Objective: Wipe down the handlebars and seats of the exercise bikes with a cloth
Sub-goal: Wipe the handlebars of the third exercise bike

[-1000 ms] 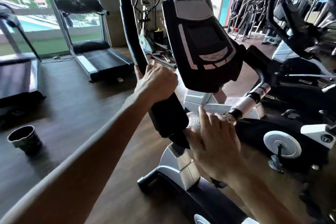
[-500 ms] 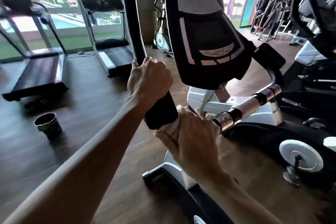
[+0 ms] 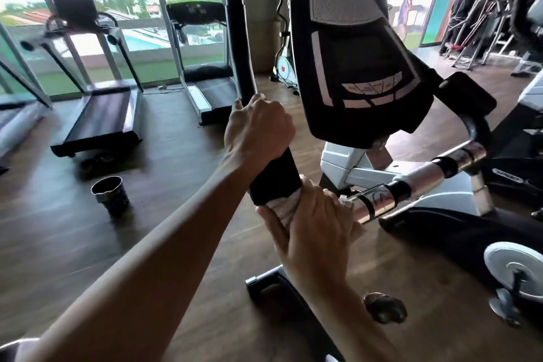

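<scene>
Task early: my left hand (image 3: pixel 258 129) clenches the upright black handlebar (image 3: pixel 239 47), my right hand (image 3: pixel 311 223) grips the cloth (image 3: pixel 283 204) wrapped round its base; chrome bar (image 3: pixel 411 185), seats, other bikes apparently unwiped

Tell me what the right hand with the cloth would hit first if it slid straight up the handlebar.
Probably the left hand, gripping the black foam handlebar just above the right hand and white cloth.
</scene>
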Available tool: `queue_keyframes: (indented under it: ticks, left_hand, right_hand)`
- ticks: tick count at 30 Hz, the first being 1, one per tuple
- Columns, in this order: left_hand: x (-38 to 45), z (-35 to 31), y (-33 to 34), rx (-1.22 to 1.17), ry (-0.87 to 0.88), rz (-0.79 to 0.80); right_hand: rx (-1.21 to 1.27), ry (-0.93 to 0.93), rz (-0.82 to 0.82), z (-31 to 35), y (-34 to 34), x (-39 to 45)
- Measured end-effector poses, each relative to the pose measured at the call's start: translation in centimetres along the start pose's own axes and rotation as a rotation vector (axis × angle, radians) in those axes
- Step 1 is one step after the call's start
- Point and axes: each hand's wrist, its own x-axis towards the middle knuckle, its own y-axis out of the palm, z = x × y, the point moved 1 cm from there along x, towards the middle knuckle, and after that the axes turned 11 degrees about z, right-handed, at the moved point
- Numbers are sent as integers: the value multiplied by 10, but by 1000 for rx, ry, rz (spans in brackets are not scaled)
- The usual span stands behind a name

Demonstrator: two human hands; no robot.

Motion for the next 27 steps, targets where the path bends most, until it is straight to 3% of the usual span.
queue_keyframes:
  ticks: [9, 11, 15, 17, 21, 27]
  left_hand:
    - [-13, -5, 8, 46, 8, -2]
    - [-10, -4, 15, 52, -2, -1]
    - [-4, -7, 23, 44, -38, 12]
    - [-5, -8, 24, 20, -44, 15]
    - [-8, -3, 26, 27, -14, 6]
    - [-10, -5, 30, 33, -7, -35]
  right_hand:
    - [-126, -610, 150, -101, -17, 4]
    - [-48, -534, 134, -96, -18, 0]
    - [4, -166, 136, -41, -15, 4]
    - [12, -198, 136, -45, -15, 7]
    - [59, -457, 161, -99, -23, 16]
    - [205, -181, 173, -167, -39, 53]
